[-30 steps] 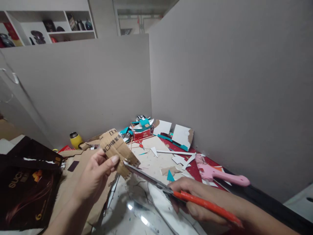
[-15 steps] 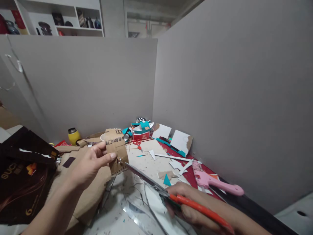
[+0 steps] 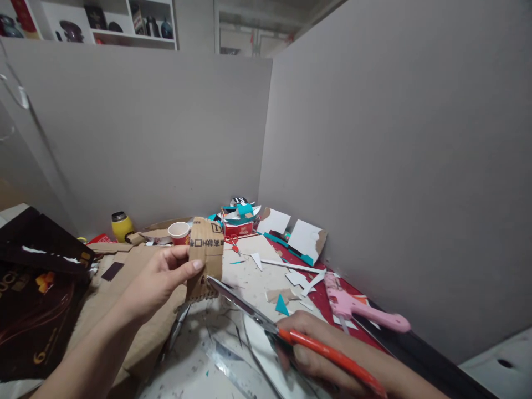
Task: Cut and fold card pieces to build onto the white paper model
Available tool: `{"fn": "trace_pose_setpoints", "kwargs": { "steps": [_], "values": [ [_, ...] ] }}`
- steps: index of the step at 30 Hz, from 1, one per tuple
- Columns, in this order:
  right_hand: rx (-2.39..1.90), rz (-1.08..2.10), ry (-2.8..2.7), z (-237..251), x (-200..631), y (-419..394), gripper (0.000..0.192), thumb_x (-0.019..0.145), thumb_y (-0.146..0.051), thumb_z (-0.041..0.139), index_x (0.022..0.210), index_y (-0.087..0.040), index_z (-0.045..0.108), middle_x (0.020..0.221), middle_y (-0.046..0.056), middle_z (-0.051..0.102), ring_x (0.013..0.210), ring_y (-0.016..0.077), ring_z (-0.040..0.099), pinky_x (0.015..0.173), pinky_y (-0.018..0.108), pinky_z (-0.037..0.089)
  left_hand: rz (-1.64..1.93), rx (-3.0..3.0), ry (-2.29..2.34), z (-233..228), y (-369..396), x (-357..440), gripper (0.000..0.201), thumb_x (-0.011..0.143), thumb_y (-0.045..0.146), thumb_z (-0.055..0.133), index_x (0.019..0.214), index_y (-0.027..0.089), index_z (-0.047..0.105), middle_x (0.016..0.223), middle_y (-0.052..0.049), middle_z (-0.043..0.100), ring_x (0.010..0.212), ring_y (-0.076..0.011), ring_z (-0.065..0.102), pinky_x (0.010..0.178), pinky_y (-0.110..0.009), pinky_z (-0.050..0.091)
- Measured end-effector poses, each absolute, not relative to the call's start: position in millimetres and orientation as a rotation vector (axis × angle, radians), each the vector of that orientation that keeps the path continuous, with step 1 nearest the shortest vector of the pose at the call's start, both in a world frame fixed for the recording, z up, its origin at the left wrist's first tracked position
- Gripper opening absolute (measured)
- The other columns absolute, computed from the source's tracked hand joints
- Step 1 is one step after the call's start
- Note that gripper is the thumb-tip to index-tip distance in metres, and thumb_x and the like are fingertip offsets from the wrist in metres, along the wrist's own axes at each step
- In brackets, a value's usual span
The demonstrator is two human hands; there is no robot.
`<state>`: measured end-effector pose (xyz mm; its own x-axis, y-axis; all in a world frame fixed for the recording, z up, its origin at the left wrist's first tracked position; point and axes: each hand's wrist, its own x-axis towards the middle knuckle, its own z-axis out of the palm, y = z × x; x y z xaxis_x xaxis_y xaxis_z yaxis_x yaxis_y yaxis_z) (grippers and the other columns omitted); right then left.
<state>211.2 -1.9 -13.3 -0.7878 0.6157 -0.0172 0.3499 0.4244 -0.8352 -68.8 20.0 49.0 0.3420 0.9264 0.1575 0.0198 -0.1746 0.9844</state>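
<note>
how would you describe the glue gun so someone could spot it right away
Look along the grey wall on the right, down to the red mat at its foot. The glue gun lies flat there among white scraps, just beyond the right hand. It is the only pink thing on the desk.

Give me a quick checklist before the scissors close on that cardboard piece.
1. Left hand has a firm grip on the cardboard piece, thumb on its left edge: ok.
2. Scissors held in the right hand by the orange handles: ok.
3. Blade tips meet the cardboard's lower right edge: ok.
4. Left thumb away from the blades: ok, it sits left of the tips, though not by much.
5. Whether there is a cut line marked on the cardboard: cannot tell.
6. Space under the cut: not ok, scraps and clear plastic strips litter the table.
</note>
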Motion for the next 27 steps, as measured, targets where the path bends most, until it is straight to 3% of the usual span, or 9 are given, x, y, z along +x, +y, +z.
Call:
{"fn": "trace_pose_setpoints", "kwargs": {
  "steps": [3,16,22,27],
  "values": [
    [-0.796,1.449,-2.334,-17.4,211.0,-1.5,0.070,0.081,-0.081,0.028,0.076,-0.015,0.051,0.057,-0.005,0.033,0.049,0.0077,0.028,0.041,0.020,0.023,0.979,1.520,0.902,50.3,19.8,-70.8,0.019,0.080,0.031,0.068,0.072,0.014,0.071,0.064,-0.001,0.063,0.057,-0.0095,0.052,0.057,-0.021,0.041],
    [-0.763,1.538,-2.257,-19.8,209.7,-4.9,0.069,0.078,-0.082,0.034,0.068,-0.015,0.050,0.054,-0.005,0.033,0.047,0.0069,0.029,0.040,0.019,0.022,0.831,1.540,0.938,46.4,20.2,-74.0,0.030,0.079,0.036,0.067,0.062,0.013,0.057,0.058,0.005,0.043,0.055,-0.0074,0.035,0.053,-0.022,0.029],
    [-0.787,1.670,-2.184,-18.4,206.3,-8.7,0.063,0.077,-0.080,0.042,0.064,-0.018,0.043,0.051,-0.007,0.028,0.044,0.0059,0.023,0.037,0.019,0.019,0.793,1.533,0.863,50.4,19.4,-76.4,0.024,0.080,0.035,0.067,0.072,0.013,0.064,0.064,0.002,0.053,0.059,-0.0086,0.044,0.058,-0.022,0.035],
    [-0.917,1.544,-2.124,-16.9,206.3,-15.0,0.062,0.074,-0.079,0.047,0.059,-0.020,0.038,0.056,-0.005,0.027,0.051,0.0085,0.024,0.043,0.022,0.020,0.767,1.574,0.750,57.8,12.1,-78.6,0.019,0.084,0.032,0.063,0.086,0.014,0.069,0.075,-0.002,0.062,0.065,-0.0097,0.052,0.063,-0.022,0.041]
  ]
}}
